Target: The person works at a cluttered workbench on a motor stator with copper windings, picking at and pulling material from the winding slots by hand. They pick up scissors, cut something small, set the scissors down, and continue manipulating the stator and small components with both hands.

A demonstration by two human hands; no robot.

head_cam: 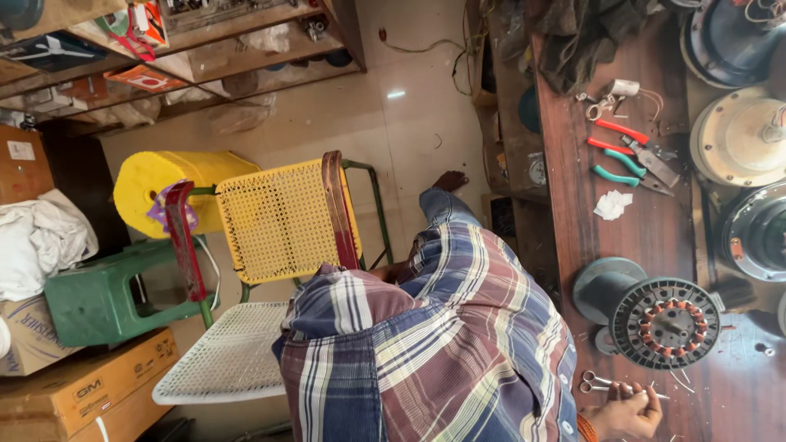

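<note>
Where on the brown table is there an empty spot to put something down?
Bare wood lies between the white paper scrap and the wound stator. Another strip runs along the table edge beside the pliers. It's crowded around the scissors and the motor housings.

On the surface (655,221) a wound stator (665,322) sits on a round stand, with a hand (626,412) just below it in the frame, fingers beside a small pair of scissors (596,382). Further up the surface lie pliers (634,146) and cutters (630,170) side by side, a crumpled scrap of paper (612,205) just below them. Motor housings (741,135) line the surface's right edge. Left of the surface stands a cane chair (278,245), with a stool (98,299) and cardboard boxes (86,385) further left, and shelves (205,49) above.
</note>
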